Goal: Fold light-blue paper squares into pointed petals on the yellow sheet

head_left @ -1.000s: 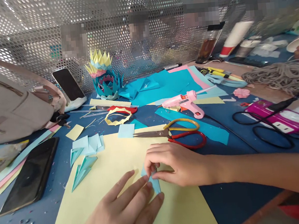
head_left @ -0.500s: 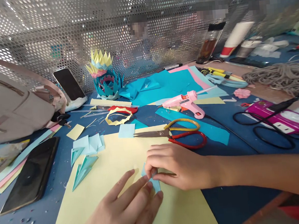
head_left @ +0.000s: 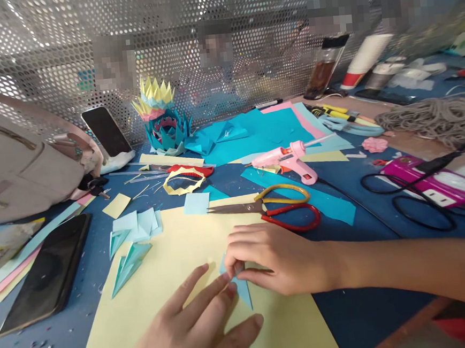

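Note:
A small piece of folded light blue paper [head_left: 244, 291] lies on a large pale yellow sheet [head_left: 174, 253]; much of it is hidden under fingers. My right hand [head_left: 271, 259] is closed, its thumb and fingertips pinching the paper's upper part. From the lower left, my left hand [head_left: 196, 321] reaches in with fingers spread, two fingertips pressing on the paper's left side and the thumb held apart. Folded blue paper triangles [head_left: 132, 265] rest at the sheet's left edge. Just above my right hand are scissors [head_left: 259, 206] with one yellow and one red handle loop.
A pink glue gun [head_left: 291, 158] lies behind the scissors, its cord trailing right to a magenta power strip [head_left: 430, 177]. A layered folded-paper piece [head_left: 166, 125] stands at the back near a propped phone [head_left: 106, 131]. Another phone [head_left: 47, 274] lies at left beside a bag [head_left: 17, 158].
My left thumb has moved off the light blue paper, down and to the right, uncovering its pointed lower corner. My right hand has stayed in place.

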`<control>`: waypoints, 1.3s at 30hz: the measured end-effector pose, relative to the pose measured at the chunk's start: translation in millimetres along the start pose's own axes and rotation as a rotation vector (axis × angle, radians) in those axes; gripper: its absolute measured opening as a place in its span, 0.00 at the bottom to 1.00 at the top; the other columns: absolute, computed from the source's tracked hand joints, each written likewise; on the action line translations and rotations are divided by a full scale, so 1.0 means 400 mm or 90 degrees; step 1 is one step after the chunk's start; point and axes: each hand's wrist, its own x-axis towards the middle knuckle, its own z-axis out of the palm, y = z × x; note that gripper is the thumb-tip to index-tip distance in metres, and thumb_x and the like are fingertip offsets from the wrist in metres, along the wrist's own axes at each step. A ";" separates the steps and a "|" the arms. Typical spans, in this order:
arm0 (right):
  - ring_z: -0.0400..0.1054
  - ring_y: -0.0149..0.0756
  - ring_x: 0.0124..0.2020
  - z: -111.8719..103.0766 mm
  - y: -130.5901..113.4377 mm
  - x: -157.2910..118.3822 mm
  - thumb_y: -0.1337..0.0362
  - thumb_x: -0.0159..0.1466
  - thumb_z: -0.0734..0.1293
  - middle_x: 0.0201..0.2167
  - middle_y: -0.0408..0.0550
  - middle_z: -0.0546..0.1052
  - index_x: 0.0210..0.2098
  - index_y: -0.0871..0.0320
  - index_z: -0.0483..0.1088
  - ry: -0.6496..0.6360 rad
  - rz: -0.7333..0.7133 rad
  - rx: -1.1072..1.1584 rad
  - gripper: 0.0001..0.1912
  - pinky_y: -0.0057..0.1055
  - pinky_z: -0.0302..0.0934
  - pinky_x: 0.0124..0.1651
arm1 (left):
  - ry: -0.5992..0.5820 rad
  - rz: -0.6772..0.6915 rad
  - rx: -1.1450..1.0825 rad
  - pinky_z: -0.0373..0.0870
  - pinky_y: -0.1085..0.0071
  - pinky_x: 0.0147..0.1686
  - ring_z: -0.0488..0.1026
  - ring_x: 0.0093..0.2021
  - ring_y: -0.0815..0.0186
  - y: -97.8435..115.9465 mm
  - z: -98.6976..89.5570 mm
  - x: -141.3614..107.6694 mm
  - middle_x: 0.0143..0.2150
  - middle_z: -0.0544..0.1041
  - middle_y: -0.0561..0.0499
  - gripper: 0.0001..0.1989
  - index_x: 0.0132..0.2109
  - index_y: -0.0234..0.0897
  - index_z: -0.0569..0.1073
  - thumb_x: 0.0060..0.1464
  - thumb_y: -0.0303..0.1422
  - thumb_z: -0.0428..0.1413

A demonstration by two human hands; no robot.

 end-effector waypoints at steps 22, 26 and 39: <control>0.64 0.33 0.37 -0.001 0.009 -0.004 0.68 0.71 0.65 0.35 0.44 0.73 0.40 0.58 0.69 -0.014 -0.031 -0.044 0.02 0.29 0.58 0.39 | -0.050 0.021 -0.029 0.38 0.57 0.74 0.77 0.57 0.64 -0.016 -0.011 -0.008 0.46 0.83 0.55 0.16 0.56 0.35 0.77 0.68 0.26 0.48; 0.64 0.33 0.37 0.000 0.007 -0.004 0.68 0.71 0.64 0.35 0.44 0.73 0.40 0.58 0.69 -0.009 -0.039 -0.053 0.02 0.29 0.57 0.39 | -0.028 0.023 -0.016 0.41 0.55 0.74 0.79 0.55 0.63 -0.013 -0.009 -0.004 0.46 0.83 0.54 0.14 0.53 0.37 0.79 0.68 0.27 0.51; 0.66 0.34 0.40 0.011 0.004 -0.010 0.70 0.71 0.64 0.39 0.46 0.74 0.41 0.58 0.68 0.010 0.006 -0.033 0.02 0.30 0.59 0.43 | -0.019 0.016 -0.003 0.48 0.55 0.73 0.79 0.53 0.65 -0.009 0.003 -0.012 0.46 0.82 0.54 0.13 0.52 0.41 0.80 0.69 0.29 0.51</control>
